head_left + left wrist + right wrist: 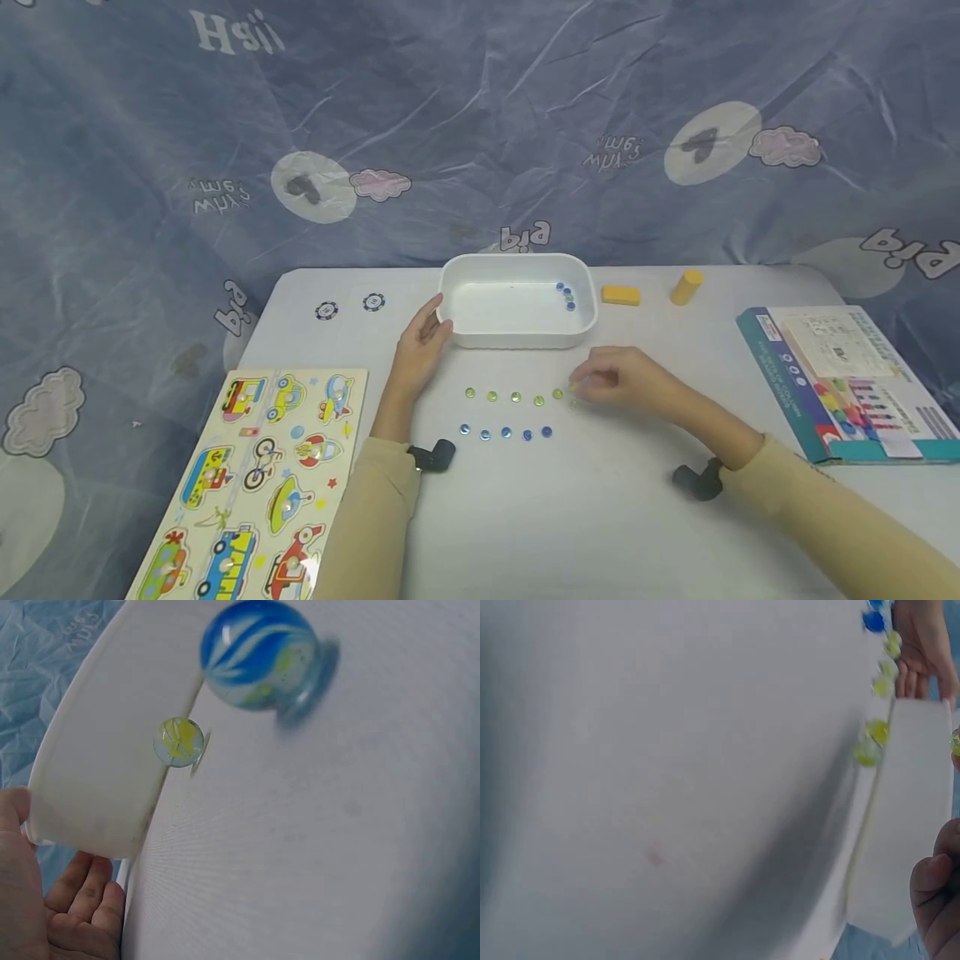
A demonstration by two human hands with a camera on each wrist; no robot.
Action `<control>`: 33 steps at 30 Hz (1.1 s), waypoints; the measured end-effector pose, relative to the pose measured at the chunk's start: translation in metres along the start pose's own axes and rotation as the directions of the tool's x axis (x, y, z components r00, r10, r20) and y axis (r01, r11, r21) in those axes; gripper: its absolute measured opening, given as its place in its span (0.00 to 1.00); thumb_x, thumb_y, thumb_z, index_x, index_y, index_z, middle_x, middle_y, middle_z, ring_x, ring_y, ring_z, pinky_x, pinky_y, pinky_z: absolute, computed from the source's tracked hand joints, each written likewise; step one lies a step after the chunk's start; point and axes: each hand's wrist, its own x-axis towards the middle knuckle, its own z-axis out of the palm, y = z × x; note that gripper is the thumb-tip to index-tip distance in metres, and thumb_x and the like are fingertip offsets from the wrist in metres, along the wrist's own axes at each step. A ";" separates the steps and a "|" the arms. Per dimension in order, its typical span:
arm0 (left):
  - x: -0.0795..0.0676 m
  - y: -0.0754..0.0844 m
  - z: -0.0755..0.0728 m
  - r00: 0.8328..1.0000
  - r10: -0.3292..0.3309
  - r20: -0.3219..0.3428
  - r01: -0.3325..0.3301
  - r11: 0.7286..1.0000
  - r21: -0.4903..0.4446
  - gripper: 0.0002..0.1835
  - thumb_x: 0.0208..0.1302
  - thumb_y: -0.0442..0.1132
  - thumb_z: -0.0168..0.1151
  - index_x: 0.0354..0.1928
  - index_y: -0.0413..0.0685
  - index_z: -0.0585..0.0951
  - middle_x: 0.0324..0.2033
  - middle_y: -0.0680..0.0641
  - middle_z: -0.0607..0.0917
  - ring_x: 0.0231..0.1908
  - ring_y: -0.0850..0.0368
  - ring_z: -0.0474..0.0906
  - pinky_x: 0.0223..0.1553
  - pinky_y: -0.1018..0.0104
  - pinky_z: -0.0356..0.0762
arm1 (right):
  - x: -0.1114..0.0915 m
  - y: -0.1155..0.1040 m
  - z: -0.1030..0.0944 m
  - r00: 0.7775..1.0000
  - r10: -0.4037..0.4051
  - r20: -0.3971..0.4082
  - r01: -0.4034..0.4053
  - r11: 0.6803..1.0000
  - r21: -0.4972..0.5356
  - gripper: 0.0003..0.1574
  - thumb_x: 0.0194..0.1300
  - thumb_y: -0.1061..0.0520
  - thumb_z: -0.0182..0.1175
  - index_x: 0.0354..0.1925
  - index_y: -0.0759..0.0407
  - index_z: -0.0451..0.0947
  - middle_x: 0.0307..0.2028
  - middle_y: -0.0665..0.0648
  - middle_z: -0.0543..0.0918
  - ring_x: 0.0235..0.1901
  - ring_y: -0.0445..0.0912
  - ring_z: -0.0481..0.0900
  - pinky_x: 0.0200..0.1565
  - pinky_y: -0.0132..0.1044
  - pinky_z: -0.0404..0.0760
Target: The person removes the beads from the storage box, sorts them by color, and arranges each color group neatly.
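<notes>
My left hand [422,348] holds the left end of a white plastic tray [517,341], thumb at the rim and fingers against the side. My right hand [622,379] is off the tray's front right corner, fingertips together on a small yellow glass marble [955,742]. Below the tray runs a row of clear yellow-green marbles [515,397], its right end near the right hand. A row of blue-swirled marbles [506,432] lies closer to me. Inside the tray, several small marbles [567,297] gather at the right end.
At left lies a wooden vehicle puzzle board [251,492]; two poker chips [373,302] lie beyond it. A yellow block [621,296] and a yellow cylinder [686,287] are right of the tray. A flat toy box [855,383] lies far right. A printed curtain [480,125] hangs behind.
</notes>
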 end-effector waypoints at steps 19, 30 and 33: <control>0.000 0.000 0.001 1.000 0.014 0.007 -0.014 1.000 -0.016 0.27 0.62 0.62 0.56 0.62 0.85 0.63 0.68 0.54 0.67 0.66 0.60 0.67 0.65 0.65 0.70 | -0.018 0.037 0.000 0.978 0.206 -0.039 -0.209 0.969 -0.131 0.10 0.55 0.45 0.69 0.39 0.39 0.83 0.24 0.43 0.76 0.28 0.40 0.72 0.29 0.28 0.75; 0.001 -0.002 0.001 1.000 0.007 -0.008 -0.007 1.000 0.000 0.25 0.64 0.59 0.56 0.62 0.85 0.63 0.68 0.54 0.67 0.66 0.60 0.67 0.65 0.64 0.71 | -0.022 0.049 -0.004 0.947 0.316 0.056 -0.309 0.944 -0.114 0.14 0.55 0.44 0.68 0.40 0.43 0.82 0.25 0.47 0.77 0.31 0.44 0.73 0.33 0.30 0.75; -0.001 0.001 0.000 1.000 -0.002 -0.001 0.002 1.000 0.004 0.27 0.64 0.59 0.55 0.64 0.83 0.62 0.69 0.55 0.66 0.66 0.60 0.66 0.65 0.65 0.70 | -0.022 0.048 -0.004 0.948 0.313 0.062 -0.305 0.945 -0.118 0.14 0.55 0.46 0.69 0.41 0.43 0.82 0.26 0.47 0.76 0.31 0.43 0.73 0.32 0.30 0.75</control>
